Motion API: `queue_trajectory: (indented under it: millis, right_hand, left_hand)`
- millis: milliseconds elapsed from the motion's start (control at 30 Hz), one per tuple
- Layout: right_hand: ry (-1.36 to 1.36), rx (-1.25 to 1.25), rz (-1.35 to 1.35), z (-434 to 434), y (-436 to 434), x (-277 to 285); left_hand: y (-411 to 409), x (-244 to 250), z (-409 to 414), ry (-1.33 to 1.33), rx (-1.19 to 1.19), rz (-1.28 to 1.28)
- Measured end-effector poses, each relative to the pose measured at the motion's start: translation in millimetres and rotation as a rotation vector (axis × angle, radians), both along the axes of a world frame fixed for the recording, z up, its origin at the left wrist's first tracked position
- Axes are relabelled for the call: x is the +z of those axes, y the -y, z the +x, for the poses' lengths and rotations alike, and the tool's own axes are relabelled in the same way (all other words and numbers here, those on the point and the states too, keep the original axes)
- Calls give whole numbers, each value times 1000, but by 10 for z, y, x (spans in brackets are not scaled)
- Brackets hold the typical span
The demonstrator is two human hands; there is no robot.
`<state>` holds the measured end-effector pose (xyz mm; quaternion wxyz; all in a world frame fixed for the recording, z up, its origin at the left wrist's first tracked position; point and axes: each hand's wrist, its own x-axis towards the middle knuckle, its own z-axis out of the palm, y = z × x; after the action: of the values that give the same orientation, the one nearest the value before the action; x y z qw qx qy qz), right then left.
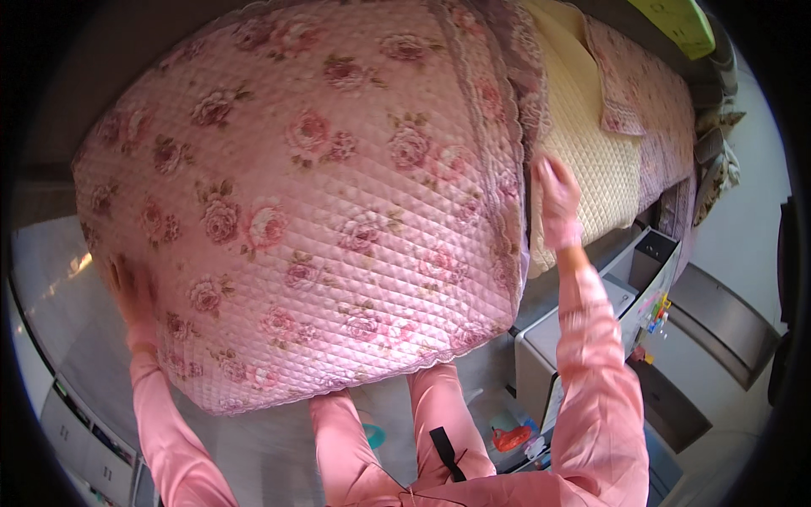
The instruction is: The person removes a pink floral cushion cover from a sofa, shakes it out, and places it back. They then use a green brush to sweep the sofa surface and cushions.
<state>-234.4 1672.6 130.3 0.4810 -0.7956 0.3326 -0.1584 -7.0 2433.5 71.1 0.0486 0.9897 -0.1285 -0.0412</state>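
A pink quilted cover (355, 190) with printed roses and a scalloped border spreads out before me. My left hand (132, 298), blurred, is at the cover's left edge; whether it grips the fabric is unclear. On the other side, my right hand (559, 196) has its fingers drawn together where the pink cover's lace-trimmed edge (535, 95) meets a cream quilted pad (592, 152). Its fingertips touch the cloth there, but I cannot tell whether any is pinched between them. A smaller floral cover (659, 95) overlaps the far part of the cream pad.
A white cabinet (538, 348) with an open drawer (646, 253) stands near my right arm. Small colourful items (659, 314) hang at its side. An orange-red object (510, 438) is low beside my legs. A yellow-green object (678, 25) is at upper right. Left, low white cabinets (82, 437) line the floor.
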Motion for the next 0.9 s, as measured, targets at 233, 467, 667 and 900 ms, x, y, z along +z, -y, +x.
queue_trajectory:
  millis: [233,467,667,900]
  right_hand:
    - [-498,-485,197,-2517,-373,-330]
    - [-212,-611,801,-2786,-470,-964]
    - [-67,-387,780,-2415,-560,-552]
    - [28,-530,754,-2748,-419,-724]
  left_hand:
    - [2287,406,-878,-72,-251,-55]
    - [3132,179,-1078,-9,-191,4]
    - [3552,285,-1262,-17,-399,117]
    - [3802,292,-1393,-23,-366,89]
